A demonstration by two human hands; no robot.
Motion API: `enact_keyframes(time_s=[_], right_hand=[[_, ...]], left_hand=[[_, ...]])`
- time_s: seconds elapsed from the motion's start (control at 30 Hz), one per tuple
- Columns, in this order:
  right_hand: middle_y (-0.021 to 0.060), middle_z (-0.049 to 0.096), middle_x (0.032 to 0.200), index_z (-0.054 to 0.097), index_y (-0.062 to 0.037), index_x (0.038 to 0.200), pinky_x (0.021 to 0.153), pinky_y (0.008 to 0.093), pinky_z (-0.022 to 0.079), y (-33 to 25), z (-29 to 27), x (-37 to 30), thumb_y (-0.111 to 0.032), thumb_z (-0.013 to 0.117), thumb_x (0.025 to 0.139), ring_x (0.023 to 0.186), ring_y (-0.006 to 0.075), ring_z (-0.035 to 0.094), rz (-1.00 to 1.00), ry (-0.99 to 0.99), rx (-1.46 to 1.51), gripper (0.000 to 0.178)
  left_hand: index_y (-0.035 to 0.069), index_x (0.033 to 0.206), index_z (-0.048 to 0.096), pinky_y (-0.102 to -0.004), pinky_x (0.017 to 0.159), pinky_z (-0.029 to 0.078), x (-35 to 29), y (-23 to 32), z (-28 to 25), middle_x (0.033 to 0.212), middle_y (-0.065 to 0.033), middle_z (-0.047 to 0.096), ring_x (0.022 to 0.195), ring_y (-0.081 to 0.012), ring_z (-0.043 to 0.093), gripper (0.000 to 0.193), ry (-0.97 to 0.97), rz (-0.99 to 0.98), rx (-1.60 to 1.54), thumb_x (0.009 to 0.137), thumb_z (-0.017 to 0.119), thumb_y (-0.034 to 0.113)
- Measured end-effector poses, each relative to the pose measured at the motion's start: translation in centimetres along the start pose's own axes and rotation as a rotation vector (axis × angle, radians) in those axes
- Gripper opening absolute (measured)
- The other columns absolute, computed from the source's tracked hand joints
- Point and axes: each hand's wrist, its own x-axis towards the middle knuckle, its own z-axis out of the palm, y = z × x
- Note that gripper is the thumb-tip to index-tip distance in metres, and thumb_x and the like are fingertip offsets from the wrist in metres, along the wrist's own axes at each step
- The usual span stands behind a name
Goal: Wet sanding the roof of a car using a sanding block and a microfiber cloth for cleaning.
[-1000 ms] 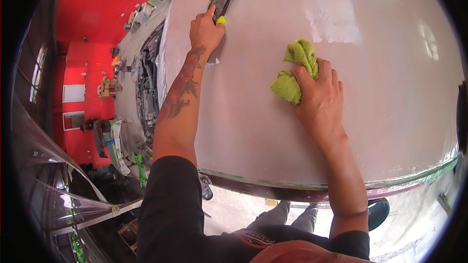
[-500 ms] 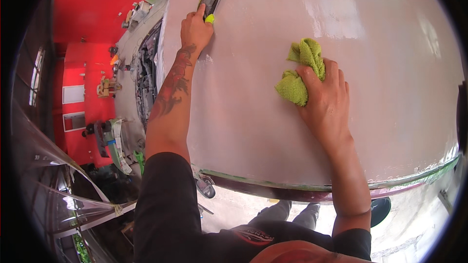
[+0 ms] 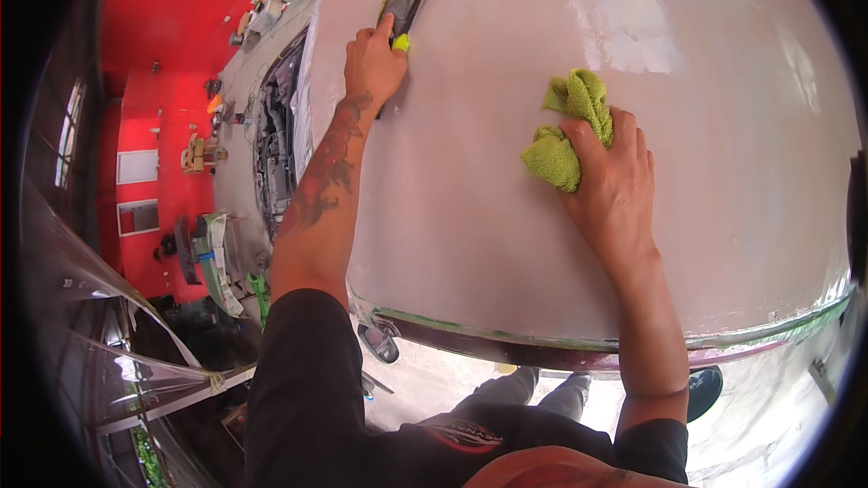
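A long sanding block (image 3: 409, 7), dark grey with yellow-green showing at its edge and end, lies on the wide greyish-pink car panel (image 3: 479, 235) near its far left side. My left hand (image 3: 373, 63) grips it from above, index finger stretched along its top; the hand covers much of the block. To the right, my right hand (image 3: 615, 172) is closed round a bunched green cloth (image 3: 579, 117), which rests on the panel. The panel looks wet and glossy in places.
A stripped-out vehicle part (image 3: 274, 126) stands beyond the panel's left side. Along the near rim runs a green and maroon edge (image 3: 506, 352). Clear plastic sheeting (image 3: 117, 307) hangs at the lower left, before a red wall (image 3: 181, 18). A dark round object (image 3: 705, 393) lies at the lower right.
The sanding block and my left hand appear slightly farther right and nearer. The cloth and my right hand sit slightly right too; the whole view has shifted a little. Both grips are unchanged.
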Motion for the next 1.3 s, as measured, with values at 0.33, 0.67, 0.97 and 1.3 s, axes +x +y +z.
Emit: enact_keyframes(time_s=[0.33, 0.67, 0.97, 1.3], right_hand=[[0.0165, 0.054, 0.113, 0.061, -0.0162, 0.108, 0.066, 0.0432, 0.046, -0.4, -0.1, 0.1, -0.006, 0.08, 0.066, 0.087, 0.032, 0.057, -0.05, 0.072, 0.018, 0.047], [0.0157, 0.054, 0.113, 0.061, -0.016, 0.108, 0.068, 0.0439, 0.047, 0.3, -0.6, 0.1, -0.007, 0.08, 0.067, 0.089, 0.0326, 0.057, -0.032, 0.051, -0.001, 0.047], [0.0155, 0.053, 0.113, 0.061, -0.0159, 0.108, 0.067, 0.0433, 0.046, 0.8, -0.3, 0.0, -0.007, 0.079, 0.067, 0.089, 0.032, 0.057, -0.032, 0.04, -0.006, 0.045], [0.0153, 0.053, 0.114, 0.061, -0.0164, 0.108, 0.066, 0.0438, 0.046, -0.3, 0.1, 0.1, -0.01, 0.08, 0.068, 0.088, 0.0319, 0.057, -0.053, 0.055, 0.035, 0.045]], left_hand=[[0.009, 0.14, 0.05, -0.0505, 0.092, 0.048, 0.2, 0.8, -1.2, 0.121, -0.0235, 0.056, 0.11, -0.0414, 0.053, 0.054, -0.036, -0.074, 0.039, 0.088, 0.06, 0.019], [0.009, 0.142, 0.047, -0.0504, 0.092, 0.047, -8.2, 1.7, 0.2, 0.12, -0.0264, 0.054, 0.109, -0.0432, 0.053, 0.058, 0.022, 0.126, 0.044, 0.088, 0.064, 0.021], [0.012, 0.141, 0.051, -0.0465, 0.096, 0.044, -8.4, 2.1, 1.6, 0.119, -0.0234, 0.053, 0.109, -0.0401, 0.05, 0.057, 0.073, 0.091, -0.093, 0.086, 0.065, 0.017], [0.013, 0.142, 0.048, -0.0485, 0.092, 0.048, 2.9, -0.2, -0.2, 0.116, -0.0214, 0.058, 0.108, -0.0411, 0.055, 0.055, -0.011, -0.164, 0.121, 0.088, 0.059, 0.02]])
